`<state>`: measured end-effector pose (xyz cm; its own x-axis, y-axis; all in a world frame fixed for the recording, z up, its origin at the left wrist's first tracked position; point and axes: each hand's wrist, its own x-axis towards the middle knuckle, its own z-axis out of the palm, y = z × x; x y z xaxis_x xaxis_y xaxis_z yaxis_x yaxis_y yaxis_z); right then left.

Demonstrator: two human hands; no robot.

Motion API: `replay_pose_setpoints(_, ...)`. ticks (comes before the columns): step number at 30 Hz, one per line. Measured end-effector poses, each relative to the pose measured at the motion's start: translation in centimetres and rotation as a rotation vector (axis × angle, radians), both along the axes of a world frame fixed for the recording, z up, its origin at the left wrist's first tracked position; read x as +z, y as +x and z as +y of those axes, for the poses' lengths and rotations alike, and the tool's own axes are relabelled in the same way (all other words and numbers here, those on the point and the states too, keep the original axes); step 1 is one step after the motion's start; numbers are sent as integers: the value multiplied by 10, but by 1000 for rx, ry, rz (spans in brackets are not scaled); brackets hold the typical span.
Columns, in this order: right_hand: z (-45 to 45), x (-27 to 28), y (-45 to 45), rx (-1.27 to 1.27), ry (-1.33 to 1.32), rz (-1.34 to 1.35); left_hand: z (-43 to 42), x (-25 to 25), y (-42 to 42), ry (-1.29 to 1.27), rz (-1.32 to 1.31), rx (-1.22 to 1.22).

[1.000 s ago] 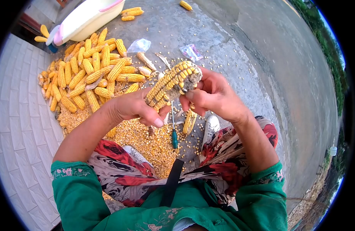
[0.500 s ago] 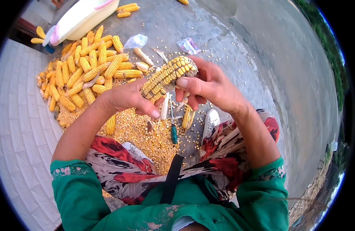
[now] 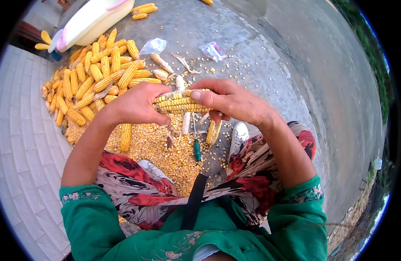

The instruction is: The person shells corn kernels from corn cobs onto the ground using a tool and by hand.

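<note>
A yellow corn cob [image 3: 176, 104] with greyish patches is held level between my two hands in front of me. My left hand [image 3: 141, 104] is closed round its left end. The fingers of my right hand [image 3: 228, 100] grip the right end, the thumb lying on the kernels. Below the cob, a screwdriver with a green handle [image 3: 197, 150] lies on the ground beside loose kernels [image 3: 152, 145]. Bare cobs and another yellow cob [image 3: 214, 132] are near it. My fingers partly hide the cob's ends.
A heap of corn cobs [image 3: 85, 85] lies at the left, below a cream tub [image 3: 96, 21]. Two plastic wrappers [image 3: 153, 46] [image 3: 213, 51] and scattered husks rest on the concrete. My shoes [image 3: 238, 139] stand on either side of the screwdriver.
The cob has turned from slanting up to the right to nearly level, and its right end has come down. My right hand has lowered with it, its thumb now further left on the kernels.
</note>
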<state>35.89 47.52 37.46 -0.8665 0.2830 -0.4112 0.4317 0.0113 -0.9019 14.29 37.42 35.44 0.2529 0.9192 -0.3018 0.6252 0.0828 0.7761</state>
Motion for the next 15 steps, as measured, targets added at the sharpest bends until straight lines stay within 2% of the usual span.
replay_pose_setpoints(1, -2, -5, -1, 3, -2, 3, -2, 1, 0, -2, 3, 3)
replay_pose_setpoints(3, -9, -20, -2, -7, 279, 110, -4, 4, 1, 48, 75, -15)
replay_pose_setpoints(5, -13, -23, -3, -34, 295, 147, -7, 4, 4, 55, 106, -21)
replay_pose_setpoints(8, -15, -24, -1, -22, 240, 93, -10, 2, 8, 60, 182, -18)
replay_pose_setpoints(10, -19, -29, 0, -186, 97, 132, -11, -1, 11, 60, 233, -6)
replay_pose_setpoints(11, -18, -26, 0, -186, 96, 134, -12, -2, 13, 95, 259, -1)
replay_pose_setpoints(13, -15, -20, 1, -175, -63, -28, -13, -2, 15, 127, 285, 4)
replay_pose_setpoints(15, -19, -33, 1, -236, -95, -52, -13, -1, 18, 230, 428, -96)
